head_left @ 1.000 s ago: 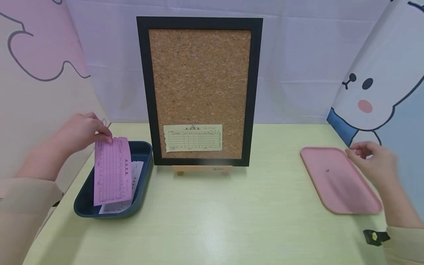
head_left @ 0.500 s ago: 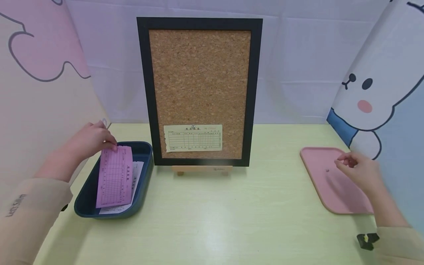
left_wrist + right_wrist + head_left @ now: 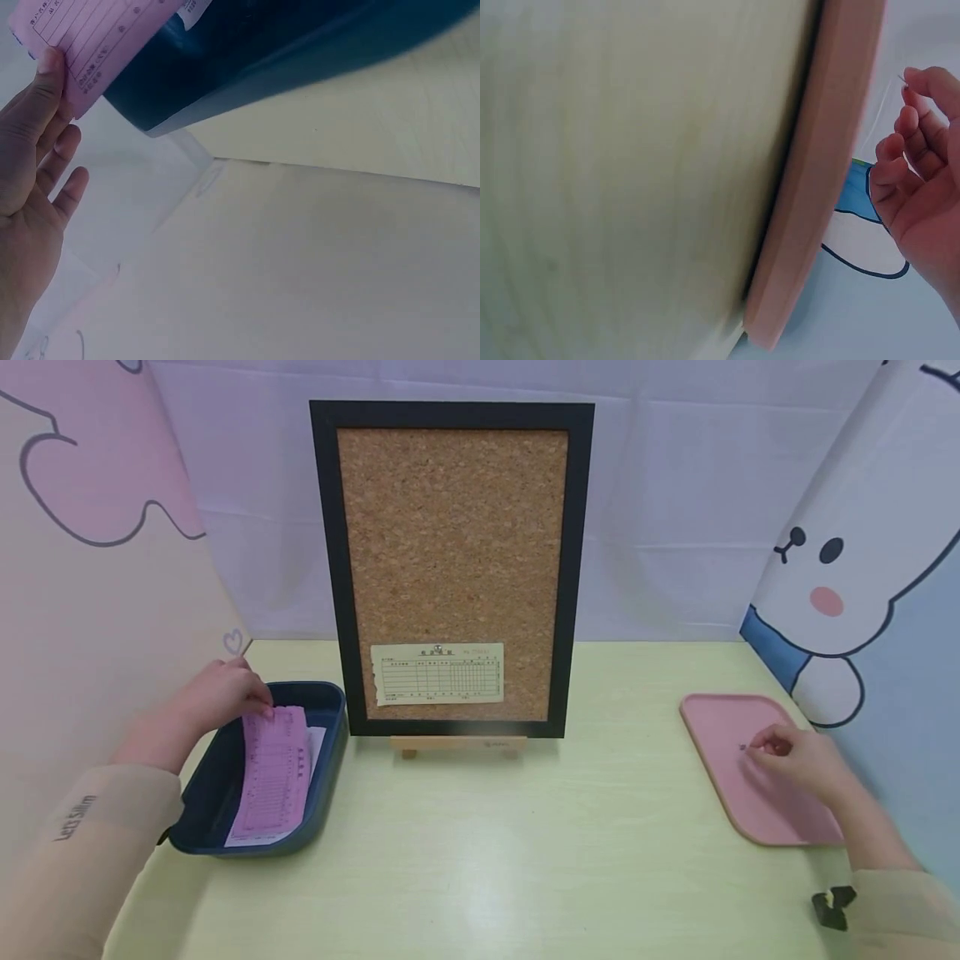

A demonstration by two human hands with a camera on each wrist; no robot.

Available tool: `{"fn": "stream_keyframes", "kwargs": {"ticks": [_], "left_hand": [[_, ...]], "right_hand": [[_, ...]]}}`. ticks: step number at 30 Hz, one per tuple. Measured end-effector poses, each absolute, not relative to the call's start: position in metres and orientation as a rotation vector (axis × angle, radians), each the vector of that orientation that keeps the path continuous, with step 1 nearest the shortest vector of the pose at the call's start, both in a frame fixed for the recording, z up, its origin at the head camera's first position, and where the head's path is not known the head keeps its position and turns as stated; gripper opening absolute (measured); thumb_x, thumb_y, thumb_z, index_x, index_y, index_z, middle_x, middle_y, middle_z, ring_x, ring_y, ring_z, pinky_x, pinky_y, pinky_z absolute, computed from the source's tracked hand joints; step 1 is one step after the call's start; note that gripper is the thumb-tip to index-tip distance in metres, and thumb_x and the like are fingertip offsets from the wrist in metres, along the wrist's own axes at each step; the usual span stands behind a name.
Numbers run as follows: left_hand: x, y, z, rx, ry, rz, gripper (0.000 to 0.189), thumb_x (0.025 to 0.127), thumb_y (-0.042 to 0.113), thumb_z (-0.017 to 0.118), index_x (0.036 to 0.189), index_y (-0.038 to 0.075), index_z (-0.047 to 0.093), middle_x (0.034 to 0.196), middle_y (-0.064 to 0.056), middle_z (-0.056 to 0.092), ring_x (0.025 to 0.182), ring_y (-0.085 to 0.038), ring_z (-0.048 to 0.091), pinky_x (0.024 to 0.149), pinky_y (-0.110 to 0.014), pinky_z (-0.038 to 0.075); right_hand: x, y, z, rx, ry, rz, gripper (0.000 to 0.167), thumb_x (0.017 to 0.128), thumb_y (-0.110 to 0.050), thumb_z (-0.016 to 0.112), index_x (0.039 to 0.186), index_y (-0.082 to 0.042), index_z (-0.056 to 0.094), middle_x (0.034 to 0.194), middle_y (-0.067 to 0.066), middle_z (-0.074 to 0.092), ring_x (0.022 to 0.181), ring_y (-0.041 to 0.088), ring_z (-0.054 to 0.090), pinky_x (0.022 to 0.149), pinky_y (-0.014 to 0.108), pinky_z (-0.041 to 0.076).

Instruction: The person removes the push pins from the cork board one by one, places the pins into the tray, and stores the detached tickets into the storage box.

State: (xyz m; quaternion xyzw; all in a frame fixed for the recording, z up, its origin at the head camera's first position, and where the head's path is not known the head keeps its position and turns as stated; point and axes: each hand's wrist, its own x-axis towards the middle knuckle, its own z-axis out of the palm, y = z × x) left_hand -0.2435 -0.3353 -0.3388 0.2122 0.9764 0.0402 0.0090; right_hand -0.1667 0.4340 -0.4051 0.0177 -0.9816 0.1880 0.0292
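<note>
In the head view my left hand (image 3: pixel 228 697) pinches a pink printed receipt slip (image 3: pixel 274 768) by its top edge. The slip slants down into a dark blue bin (image 3: pixel 327 777), over a white slip (image 3: pixel 317 745). The left wrist view shows my thumb on the face of the pink slip (image 3: pixel 97 45), other fingers behind or spread below. Over a pink tray (image 3: pixel 720 718), my right hand (image 3: pixel 798 760) brings thumb and forefinger together at a tiny pushpin (image 3: pixel 742 747). In the right wrist view the pin's thin metal point (image 3: pixel 901 77) sticks out from the fingertips.
A black-framed cork board (image 3: pixel 457 543) stands on a small wooden easel (image 3: pixel 457 743) at the back middle. One pale yellow receipt slip (image 3: pixel 437 681) hangs low on it from a pushpin (image 3: pixel 438 648). Printed cloth panels enclose the pale table (image 3: pixel 487 843).
My left hand has moved right and down, lowering the pink slip deeper into the bin. My right hand has moved left across the tray until its fingertips meet the pushpin.
</note>
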Motion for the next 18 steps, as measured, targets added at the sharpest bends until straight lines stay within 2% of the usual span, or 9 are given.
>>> {"fn": "stream_keyframes", "kwargs": {"ticks": [8, 18], "left_hand": [[-0.248, -0.330, -0.348, 0.692, 2.997, 0.099, 0.006, 0.075, 0.010, 0.078, 0.080, 0.013, 0.074, 0.077, -0.001, 0.059, 0.077, -0.022, 0.050, 0.071, -0.040, 0.047], [-0.251, -0.326, -0.355, 0.709, 2.902, 0.103, 0.007, 0.076, 0.009, 0.077, 0.078, 0.013, 0.073, 0.074, 0.003, 0.062, 0.072, -0.018, 0.052, 0.069, -0.038, 0.050]], "right_hand": [[-0.167, 0.440, -0.413, 0.136, -3.110, 0.664, 0.022, 0.084, -0.024, 0.071, 0.093, -0.006, 0.065, 0.083, 0.003, 0.057, 0.070, 0.004, 0.044, 0.060, 0.020, 0.041], [-0.168, 0.444, -0.414, 0.142, -3.191, 0.722, 0.022, 0.088, -0.022, 0.067, 0.100, -0.003, 0.063, 0.085, 0.002, 0.055, 0.070, 0.005, 0.045, 0.058, 0.022, 0.042]]}}
